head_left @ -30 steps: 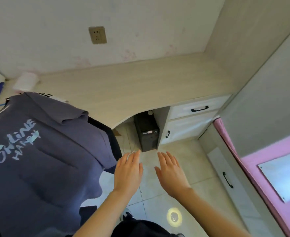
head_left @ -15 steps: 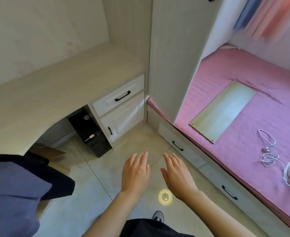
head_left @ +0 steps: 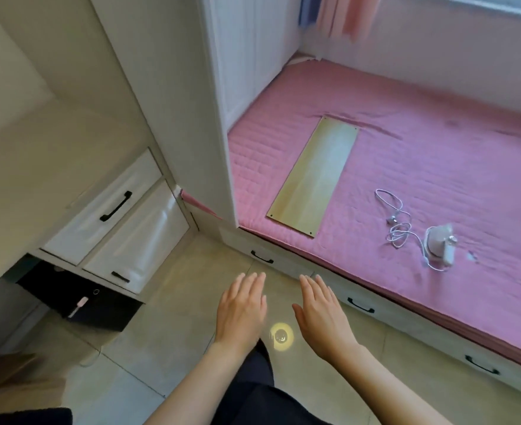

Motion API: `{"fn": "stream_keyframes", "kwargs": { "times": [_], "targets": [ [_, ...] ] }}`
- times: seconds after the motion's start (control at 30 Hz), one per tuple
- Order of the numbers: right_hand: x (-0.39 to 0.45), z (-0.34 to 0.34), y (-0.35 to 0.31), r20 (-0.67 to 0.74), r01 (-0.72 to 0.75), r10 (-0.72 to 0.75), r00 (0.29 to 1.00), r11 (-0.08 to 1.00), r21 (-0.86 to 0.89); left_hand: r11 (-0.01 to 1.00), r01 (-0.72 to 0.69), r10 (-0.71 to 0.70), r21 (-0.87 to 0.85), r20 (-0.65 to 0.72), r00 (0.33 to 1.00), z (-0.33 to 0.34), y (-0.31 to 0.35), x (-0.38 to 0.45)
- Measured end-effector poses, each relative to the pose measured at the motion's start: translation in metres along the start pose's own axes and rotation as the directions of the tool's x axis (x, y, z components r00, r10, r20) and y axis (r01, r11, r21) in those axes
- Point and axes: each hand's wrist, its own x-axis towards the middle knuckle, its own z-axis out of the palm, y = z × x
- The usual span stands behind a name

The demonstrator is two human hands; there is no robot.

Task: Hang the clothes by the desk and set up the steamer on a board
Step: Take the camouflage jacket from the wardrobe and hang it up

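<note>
While both hands hover palm-down over the tiled floor [head_left: 167, 305], neither holds anything: the left hand [head_left: 242, 311] and the right hand [head_left: 322, 317] have straight, relaxed fingers and sit side by side with a narrow gap between them, fingertips aimed toward the bed's front edge. A round spot of light [head_left: 281, 336] lies on the floor between the wrists.

On the pink mattress [head_left: 437, 167] a pale wooden board [head_left: 314, 179] lies flat, its long axis running from the near front edge back toward the far wall, leaning slightly right at the far end. Its near short end sits close to the mattress's front edge, its left side near the tall cabinet panel [head_left: 173, 102]. To the right of the board, well apart from it, the white steamer [head_left: 440, 245] lies on the mattress near the front edge; which way its head faces is hard to tell. Its white cord [head_left: 398, 225] is coiled loosely just left of it, one loop trailing back toward the mattress's middle.

Bare mattress spreads between board and steamer and behind both. Below the front edge run bed drawers [head_left: 360, 305] with black handles; desk drawers [head_left: 115, 210] stand at left beyond the open floor.
</note>
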Motion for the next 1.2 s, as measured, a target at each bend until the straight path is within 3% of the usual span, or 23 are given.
{"fn": "stream_keyframes", "kwargs": {
  "times": [0.23,0.57,0.9,1.2],
  "targets": [
    [0.081,-0.033,0.031,-0.036,-0.084,0.082,0.996,0.995,-0.051,0.998,-0.059,0.059,-0.014,0.008,0.998,-0.002,0.008,0.102],
    [0.221,-0.091,0.045,-0.087,-0.059,0.054,0.995,0.996,-0.059,0.993,-0.117,0.117,0.025,0.016,0.993,-0.027,0.003,0.248],
    [0.308,-0.128,0.054,-0.101,0.001,-0.008,0.995,0.997,-0.072,0.996,0.0,0.0,0.084,0.0,1.0,-0.047,-0.002,0.337],
    [0.396,-0.175,0.064,-0.07,0.214,-0.222,0.973,0.971,-0.105,0.981,0.169,-0.162,0.096,-0.073,0.984,-0.058,-0.005,0.41]
  ]
}}
